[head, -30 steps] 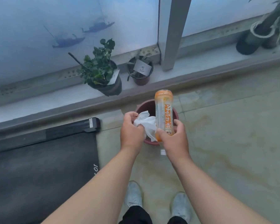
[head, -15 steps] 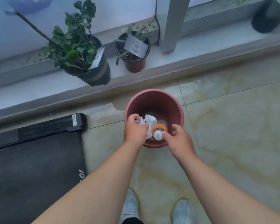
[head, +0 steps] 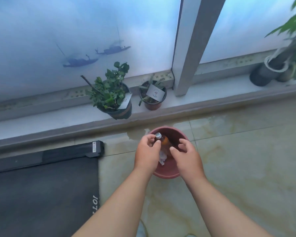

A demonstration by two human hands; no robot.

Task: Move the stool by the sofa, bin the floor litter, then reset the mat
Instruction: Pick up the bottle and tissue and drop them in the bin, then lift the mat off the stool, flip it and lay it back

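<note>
Binning step. My left hand [head: 148,151] and right hand [head: 186,155] hover over the red bin [head: 167,173], centre frame; fingers loosely curled and apart, gripping nothing as far as I can tell. Bottle [head: 162,140] and crumpled tissue [head: 162,157] lie inside the bin. Litter looks done. Next: turn to the dark mat [head: 41,194], lower left, and reset it. Potted plants [head: 112,96] on the sill beyond.

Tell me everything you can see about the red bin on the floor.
The red bin is a round, open-topped tub, plastic by its look, in dull reddish brown with a rolled rim. It stands upright on the pale tiled floor, just below the window ledge. Inside lie an orange bottle with a white cap and crumpled white tissue. The left hand and right hand hover over it, hiding part of the rim.
</note>
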